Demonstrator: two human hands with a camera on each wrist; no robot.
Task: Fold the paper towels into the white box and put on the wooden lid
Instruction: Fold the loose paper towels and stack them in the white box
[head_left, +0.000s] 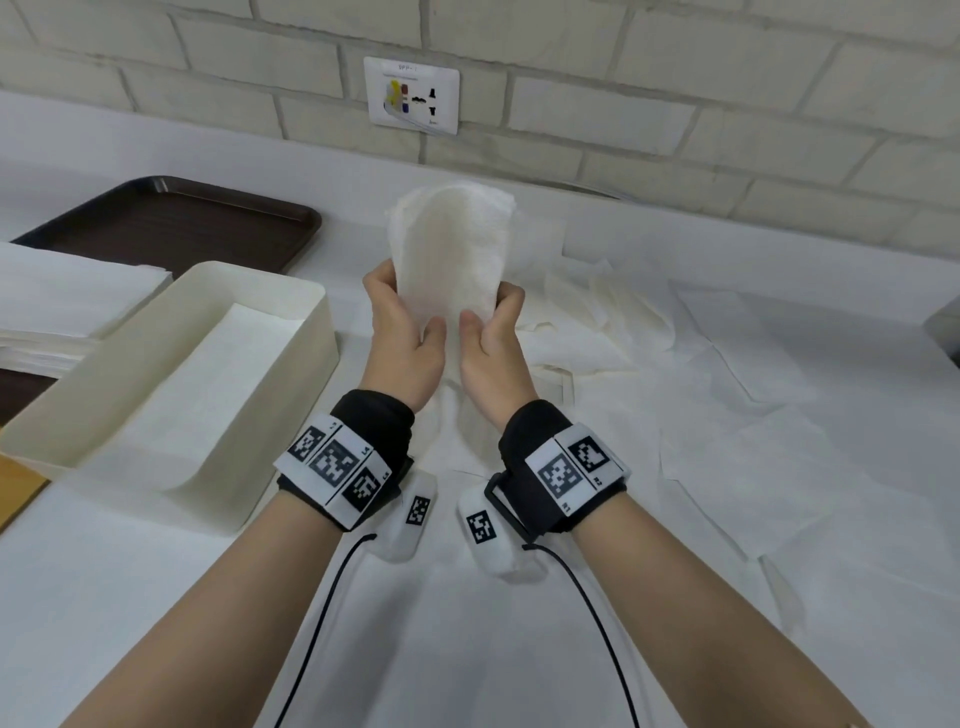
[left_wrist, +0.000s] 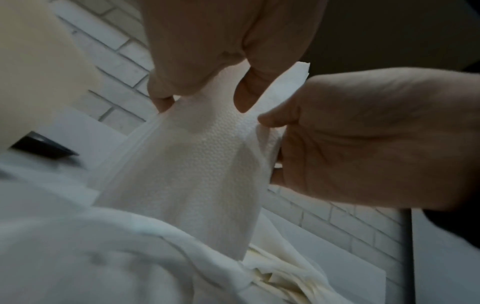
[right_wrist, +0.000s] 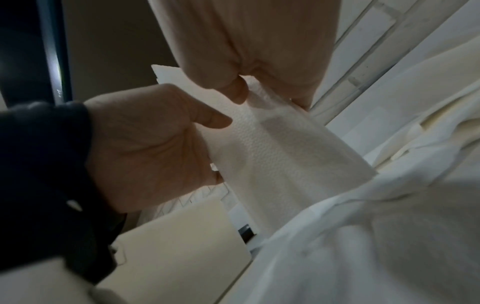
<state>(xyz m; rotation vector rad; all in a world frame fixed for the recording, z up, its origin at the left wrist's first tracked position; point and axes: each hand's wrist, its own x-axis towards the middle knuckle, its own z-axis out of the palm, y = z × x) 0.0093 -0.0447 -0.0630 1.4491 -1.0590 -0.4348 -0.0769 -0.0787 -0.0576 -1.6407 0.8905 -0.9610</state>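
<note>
White bricks fill the top of the head view, and a white table (head_left: 156, 597) runs under them.

We hold one paper towel (head_left: 449, 249) up in the middle of the picture. Our left hand (head_left: 402, 332) pinches its left edge, with the thumb in front and the fingers curled behind. Our right hand (head_left: 491, 338) pinches the right edge the same way. So both hands grip the towel, and nothing else.

The towel stands up tall. Its long side runs from the bottom to the top of the picture, and its top end points up at the bricks and curls over a bit. Its lower end hangs down between our wrists, close to the table; we cannot tell if it touches.

What could go wrong? The towel is thin and soft. If we pull our hands apart too hard, it may rip. If one pinch slips, that side will flop down and the fold will come out crooked. The curled top may also bend the wrong way when we fold it.

More loose towels (head_left: 675, 364) lie crumpled on the right side of the picture, so the hanging end could catch on them.

Left of our hands sits the white box (head_left: 306, 343), open, with a flat white sheet in it. A crooked fold may not fit flat in there. A brown bit at the far left edge may be the wooden lid (head_left: 18, 483), but we cannot be sure. A dark tray (head_left: 171, 223) sits in the upper left.
</note>
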